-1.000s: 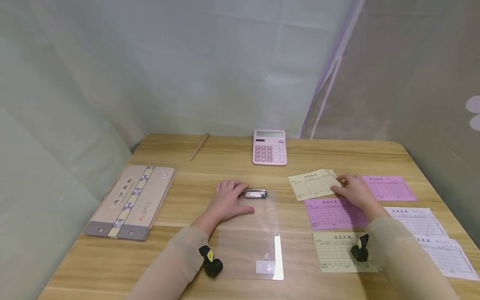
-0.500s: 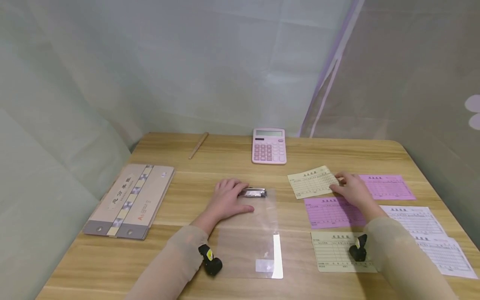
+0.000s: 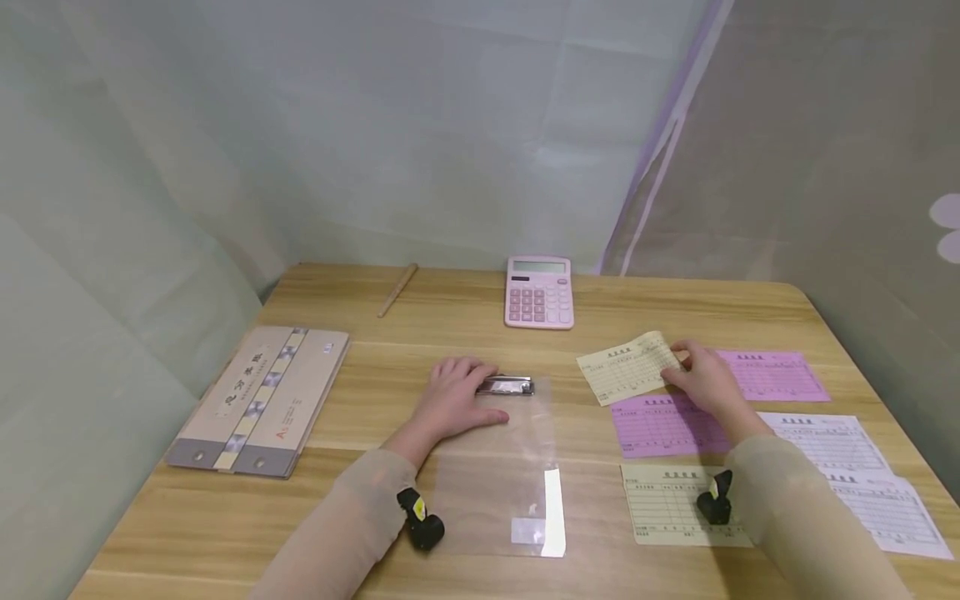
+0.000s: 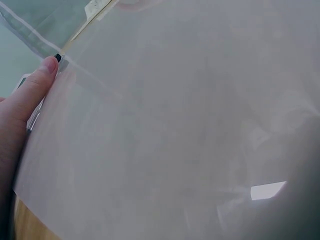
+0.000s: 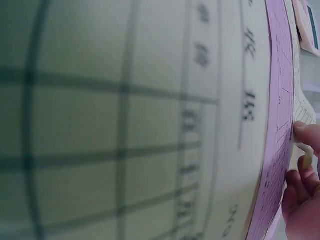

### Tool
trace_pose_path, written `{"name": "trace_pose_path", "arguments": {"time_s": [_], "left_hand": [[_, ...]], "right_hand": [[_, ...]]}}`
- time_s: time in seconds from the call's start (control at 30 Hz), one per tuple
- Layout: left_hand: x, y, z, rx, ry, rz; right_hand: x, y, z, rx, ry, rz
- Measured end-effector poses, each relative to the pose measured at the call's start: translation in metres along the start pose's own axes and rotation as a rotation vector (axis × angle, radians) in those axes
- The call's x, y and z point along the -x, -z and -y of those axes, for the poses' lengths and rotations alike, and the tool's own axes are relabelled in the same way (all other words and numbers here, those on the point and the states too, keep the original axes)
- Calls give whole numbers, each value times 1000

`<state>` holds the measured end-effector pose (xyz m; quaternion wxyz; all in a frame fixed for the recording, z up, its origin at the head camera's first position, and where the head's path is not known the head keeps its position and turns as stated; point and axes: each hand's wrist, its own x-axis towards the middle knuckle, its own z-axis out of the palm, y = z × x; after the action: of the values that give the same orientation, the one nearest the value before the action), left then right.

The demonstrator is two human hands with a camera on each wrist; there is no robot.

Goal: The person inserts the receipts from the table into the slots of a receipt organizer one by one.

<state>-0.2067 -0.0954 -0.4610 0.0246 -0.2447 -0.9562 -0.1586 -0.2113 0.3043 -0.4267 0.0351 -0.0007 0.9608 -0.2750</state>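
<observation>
My left hand [image 3: 457, 402] rests at the top of a clear plastic clipboard [image 3: 491, 492], beside its metal clip [image 3: 506, 386]. The thumb is stretched out over the sheet, and the fingers lie relaxed at the clip's left end. With thumb and fingers, my right hand [image 3: 708, 382] pinches the right edge of a yellow printed slip [image 3: 626, 367]. That edge bends up off the table, while the slip's lower part overlaps a purple slip [image 3: 663, 429]. In the right wrist view the thumb [image 5: 307, 134] presses on the slip; another yellow slip [image 5: 100, 125] fills most of that view.
A brown ledger bundle [image 3: 258, 400] lies at the left. Along the back are a wooden stick [image 3: 397, 290] and a pink calculator [image 3: 538, 292]. Near my right arm lie another yellow slip [image 3: 663, 504], a second purple slip [image 3: 780, 375] and white slips [image 3: 840, 442].
The right edge of the yellow slip has come up and bends in my right hand, and the slip has tilted slightly. My left hand has stayed put.
</observation>
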Motion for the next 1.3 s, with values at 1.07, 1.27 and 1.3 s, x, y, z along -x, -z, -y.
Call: {"name": "trace_pose_path", "arguments": {"time_s": [1.07,1.27,1.3], "left_hand": [[1,-1,-3,9,9,-11],[1,-1,-2,13,15,-18],[0,-1,-2,13,16,-17]], "right_hand": [[6,22,16,-160,16,57],[8,27,23,-249,85,15],[9,29,24,-276,97,11]]}}
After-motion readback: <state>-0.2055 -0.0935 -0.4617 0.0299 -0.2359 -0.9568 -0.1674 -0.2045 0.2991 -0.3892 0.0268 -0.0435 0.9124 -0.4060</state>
